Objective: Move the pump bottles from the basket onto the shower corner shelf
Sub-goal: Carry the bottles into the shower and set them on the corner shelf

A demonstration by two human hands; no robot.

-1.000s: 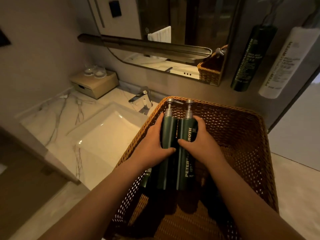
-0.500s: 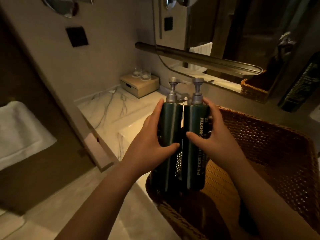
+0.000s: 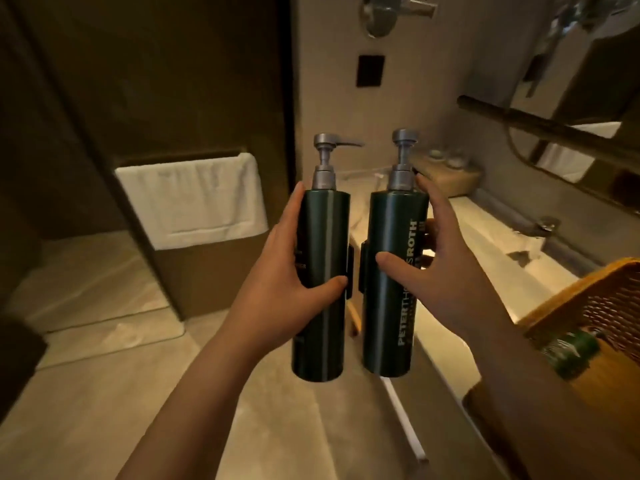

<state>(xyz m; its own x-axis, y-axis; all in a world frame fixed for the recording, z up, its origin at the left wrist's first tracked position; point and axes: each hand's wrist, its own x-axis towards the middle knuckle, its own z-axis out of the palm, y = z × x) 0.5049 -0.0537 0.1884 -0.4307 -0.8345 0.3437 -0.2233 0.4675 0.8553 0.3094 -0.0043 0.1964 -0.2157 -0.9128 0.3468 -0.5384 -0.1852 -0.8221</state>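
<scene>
The two dark green pump bottles stood upright in the air, side by side with a narrow gap between them, long axes vertical and pump heads uppermost: the left bottle (image 3: 320, 282) was wrapped by the left hand (image 3: 280, 271), thumb across its front and fingers behind, and the right bottle (image 3: 394, 282), its white lettering running up the side, was held by the right hand (image 3: 436, 271), thumb on the front and fingers spread round the far side. Each hand was closed on its own bottle at mid-body, so neither was nearer than the other; the pair sat level and straight ahead of the person, over the floor beside the marble counter (image 3: 491, 258). The wicker basket (image 3: 588, 299) lay off to the right and lower, well apart from the bottles, with another green bottle (image 3: 571, 351) lying in it. No shower corner shelf showed in view, so which way it lay from the hands could not be told; ahead were a wall with a folded white towel (image 3: 194, 199) on the left. Compared with half a second earlier, the bottles had cleared the basket altogether and parted slightly, where they had been pressed together just above its rim, and the view had swung left, away from the mirror (image 3: 571, 81) and basin.
</scene>
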